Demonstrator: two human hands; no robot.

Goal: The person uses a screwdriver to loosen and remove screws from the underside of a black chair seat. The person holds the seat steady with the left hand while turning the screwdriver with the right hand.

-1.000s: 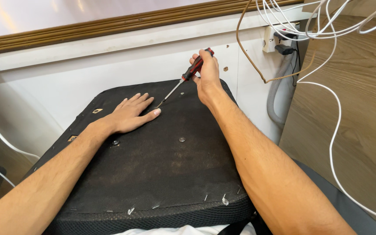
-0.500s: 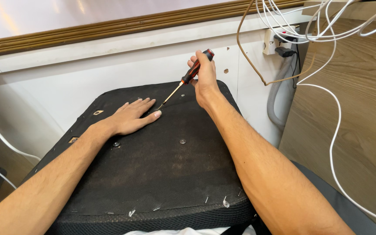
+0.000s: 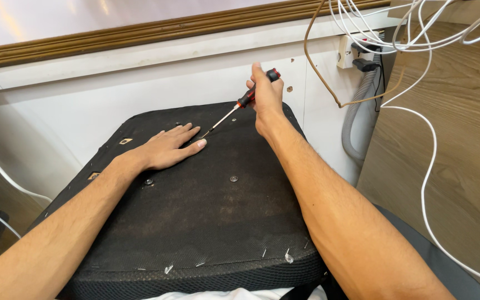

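A black fabric-covered seat base (image 3: 195,222) lies upside down in front of me, with round metal fasteners (image 3: 233,178) in it and staples along its near edge. My left hand (image 3: 168,147) rests flat on the fabric, fingers apart. My right hand (image 3: 265,100) grips the red and black handle of a screwdriver (image 3: 240,104). Its thin shaft slants down to the left, and the tip touches the fabric just beside my left fingertips.
A white wall panel with a wooden trim strip (image 3: 140,30) runs behind the seat. White cables (image 3: 429,150) and a brown cable (image 3: 329,83) hang at the right near a wall socket (image 3: 356,50) and a grey corrugated hose (image 3: 356,116). A wood-grain panel (image 3: 451,166) stands at the right.
My right hand has shifted slightly and turned on the screwdriver handle, index finger now raised. The tip stays by my left fingertips. My left hand has not moved.
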